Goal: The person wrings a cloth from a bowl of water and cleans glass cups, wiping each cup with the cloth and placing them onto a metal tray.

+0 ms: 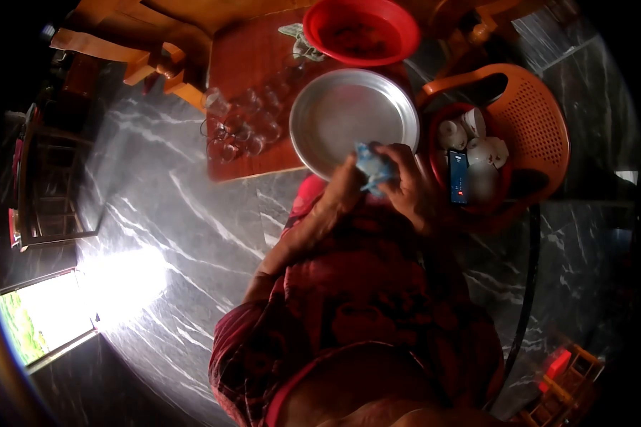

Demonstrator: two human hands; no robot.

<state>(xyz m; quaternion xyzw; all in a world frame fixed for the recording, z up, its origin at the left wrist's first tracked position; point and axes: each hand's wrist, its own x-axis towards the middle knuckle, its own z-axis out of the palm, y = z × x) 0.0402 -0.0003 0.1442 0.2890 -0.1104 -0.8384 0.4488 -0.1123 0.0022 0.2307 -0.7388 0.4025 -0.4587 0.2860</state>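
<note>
Between my hands is a crumpled blue and white cloth [374, 168], held just over the near rim of a round metal basin [349, 117]. My left hand [343, 186] grips the cloth from the left with bent fingers. On the other side, my right hand [412, 186] has its fingers curled round the cloth's right edge. Whether anything is wrapped inside the cloth cannot be seen. The basin's flat bottom shows nothing in it.
Several clear glasses [243, 128] stand on the left of the wooden table [246, 53]. A red basin [363, 32] and a pale cloth [303, 44] are behind. On an orange chair [538, 128], a red tub holds white cups [481, 151] and a phone [459, 178].
</note>
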